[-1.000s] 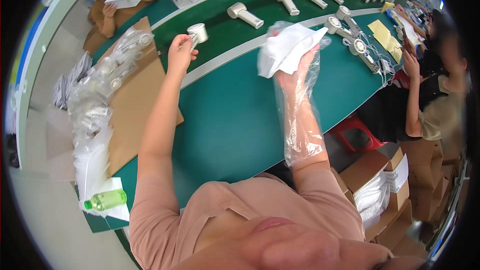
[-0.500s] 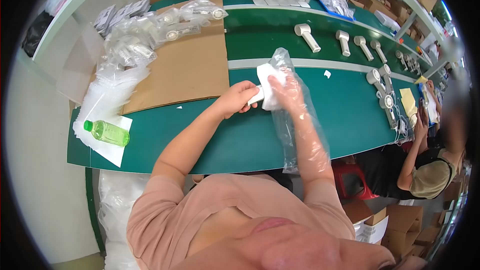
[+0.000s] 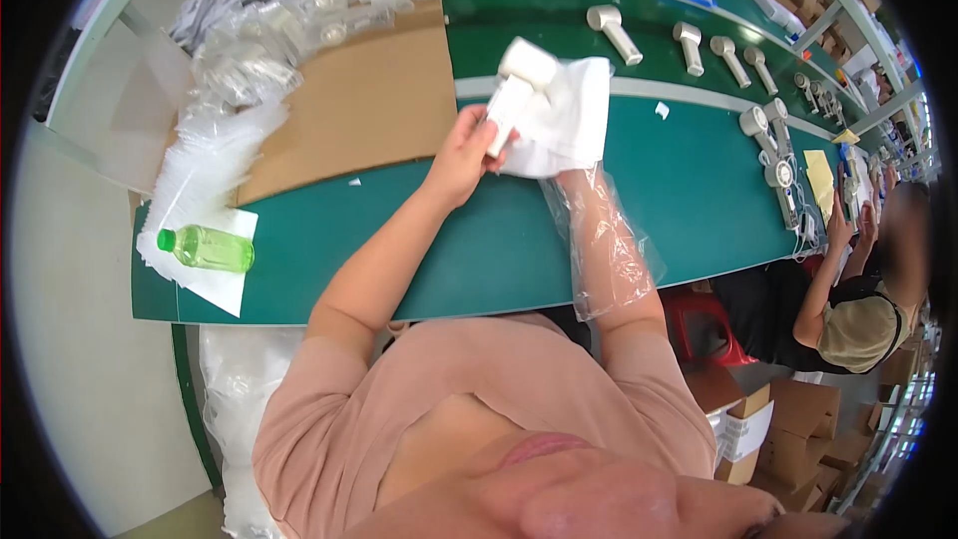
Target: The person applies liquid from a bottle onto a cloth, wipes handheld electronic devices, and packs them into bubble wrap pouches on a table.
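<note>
A white handheld device (image 3: 512, 103) with a round head is gripped at its handle by my left hand (image 3: 467, 156), over the green table (image 3: 489, 260). Its head lies against a white cloth or sheet (image 3: 579, 120). Behind that sheet is my right hand (image 3: 576, 180), mostly covered, so its fingers do not show. Clear plastic (image 3: 611, 245) hangs loosely around my right wrist and forearm.
Bagged devices (image 3: 259, 50) lie on and beside a cardboard sheet (image 3: 349, 110) at the left. A green bottle (image 3: 212, 249) lies near the front left. More devices (image 3: 689, 48) line the conveyor; a co-worker (image 3: 858, 329) sits at the right.
My left hand has taken the device from the conveyor and brought it to the right. The white sheet is now spread against the device's head, covering my right hand.
</note>
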A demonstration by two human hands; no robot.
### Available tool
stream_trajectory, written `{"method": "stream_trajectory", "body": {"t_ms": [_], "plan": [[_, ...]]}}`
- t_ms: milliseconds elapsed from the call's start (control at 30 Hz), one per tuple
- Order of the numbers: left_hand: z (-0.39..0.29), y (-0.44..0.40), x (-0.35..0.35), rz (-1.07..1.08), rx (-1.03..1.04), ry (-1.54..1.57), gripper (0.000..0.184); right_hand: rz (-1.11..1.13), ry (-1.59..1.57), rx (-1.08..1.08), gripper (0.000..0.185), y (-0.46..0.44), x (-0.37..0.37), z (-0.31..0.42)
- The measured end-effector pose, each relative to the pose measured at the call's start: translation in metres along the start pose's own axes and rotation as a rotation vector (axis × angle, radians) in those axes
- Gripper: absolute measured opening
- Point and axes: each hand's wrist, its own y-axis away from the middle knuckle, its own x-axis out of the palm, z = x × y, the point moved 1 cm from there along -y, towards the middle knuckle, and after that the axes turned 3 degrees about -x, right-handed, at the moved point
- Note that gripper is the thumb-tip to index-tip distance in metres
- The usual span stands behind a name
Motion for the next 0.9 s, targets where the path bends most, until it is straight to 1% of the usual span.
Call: {"method": "stream_trajectory", "body": {"t_ms": [33, 67, 133, 200, 267, 333, 400, 433, 467, 533, 567, 600, 633, 667, 700, 733, 767, 800, 833, 867, 900], "plan": [[0.003, -0.002, 0.0, -0.001, 0.011, -0.033, 0.034, 0.182, -0.106, 0.09, 0.051, -0.004, -0.016, -0.009], [0.006, 0.001, 0.002, -0.015, 0.004, -0.027, 0.034, 0.372, -0.217, 0.174, 0.049, -0.005, -0.014, -0.012], [0.011, 0.005, 0.007, -0.029, 0.039, -0.343, 0.032, -0.113, 0.143, 0.069, 0.044, 0.011, 0.01, -0.023], [0.015, 0.007, 0.014, -0.049, -0.006, -0.302, 0.031, -0.133, 0.114, 0.145, 0.043, 0.012, -0.006, -0.021], [0.018, 0.008, 0.014, -0.082, -0.067, -0.37, 0.029, -0.263, 0.257, 0.031, 0.043, 0.005, -0.016, -0.017], [0.014, 0.011, 0.013, 0.002, -0.225, -0.435, 0.021, -0.277, 0.162, -0.073, 0.047, 0.005, -0.014, -0.007], [0.007, 0.017, 0.02, 0.07, -0.285, -0.336, 0.019, -0.164, 0.207, -0.01, 0.047, 0.013, -0.015, -0.007], [0.001, 0.02, 0.024, 0.053, -0.247, -0.285, 0.015, -0.151, 0.223, 0.09, 0.037, 0.015, -0.02, -0.015], [-0.002, 0.02, 0.021, 0.032, -0.242, -0.282, 0.015, -0.136, 0.222, 0.106, 0.037, 0.013, -0.02, -0.018], [-0.007, 0.016, 0.011, 0.094, -0.168, -0.272, 0.013, -0.016, 0.318, 0.249, 0.035, 0.013, -0.021, -0.026], [-0.016, 0.017, 0.001, 0.155, -0.199, -0.372, 0.013, -0.118, 0.362, 0.174, 0.036, 0.015, -0.012, -0.029], [-0.031, 0.018, -0.009, 0.156, -0.099, -0.604, 0.015, -0.113, 0.352, 0.183, 0.036, 0.017, -0.003, -0.026], [-0.027, 0.008, -0.038, 0.073, 0.207, -0.87, 0.017, -0.159, 0.429, 0.149, 0.038, 0.02, 0.006, -0.019], [-0.052, 0.013, -0.053, -0.126, 0.25, -1.134, 0.018, -0.205, 0.505, 0.118, 0.041, 0.022, 0.012, -0.017], [-0.067, 0.011, -0.083, -0.337, 0.301, -1.455, 0.019, -0.208, 0.495, 0.112, 0.042, 0.02, 0.008, -0.015], [-0.09, 0.012, -0.111, -0.448, 0.141, -1.735, 0.02, -0.248, 0.492, 0.138, 0.042, 0.017, 0.004, -0.014], [-0.114, 0.02, -0.133, -0.509, 0.026, -1.929, 0.021, -0.261, 0.486, 0.153, 0.042, 0.015, 0.005, -0.01], [-0.132, 0.031, -0.149, -0.642, -0.144, -2.084, 0.021, -0.28, 0.479, 0.164, 0.043, 0.014, 0.004, -0.008], [-0.145, 0.039, -0.167, -0.667, -0.048, -2.269, 0.02, -0.291, 0.465, 0.168, 0.043, 0.012, -0.001, -0.008], [-0.154, 0.047, -0.185, -0.679, 0.059, -2.447, 0.02, -0.248, 0.446, 0.155, 0.044, 0.01, -0.007, -0.009], [-0.16, 0.053, -0.197, -0.685, 0.094, -2.545, 0.015, -0.211, 0.427, 0.142, 0.044, 0.01, -0.012, -0.01]]}}
